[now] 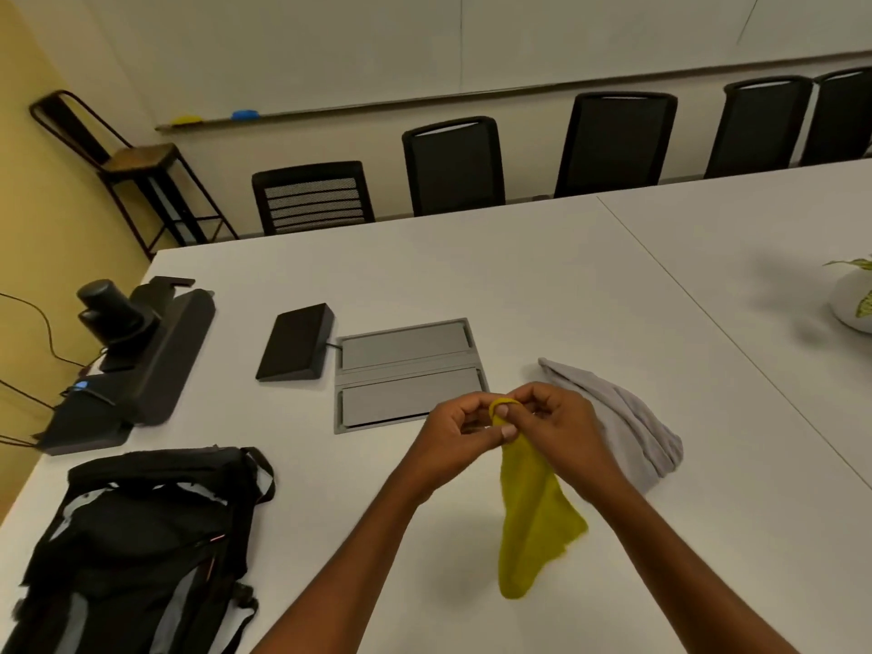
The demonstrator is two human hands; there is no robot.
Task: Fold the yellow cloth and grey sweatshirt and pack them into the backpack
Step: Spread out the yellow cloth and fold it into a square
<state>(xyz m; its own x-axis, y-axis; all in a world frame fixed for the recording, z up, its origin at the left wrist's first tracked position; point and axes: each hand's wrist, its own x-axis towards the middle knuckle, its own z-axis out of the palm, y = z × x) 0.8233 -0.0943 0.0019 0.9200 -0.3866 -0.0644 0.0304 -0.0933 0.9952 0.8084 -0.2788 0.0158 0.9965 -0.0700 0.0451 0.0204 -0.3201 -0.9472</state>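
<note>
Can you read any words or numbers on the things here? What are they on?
None can be read.
The blue spot on the black device is too blurred to read.
The backpack, yellow cloth, grey sweatshirt and whiteboard show no writing.

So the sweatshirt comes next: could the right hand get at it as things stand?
Probably yes. The grey sweatshirt lies on the table right beside the right hand with nothing between, but that hand pinches the yellow cloth and must let go first.
</note>
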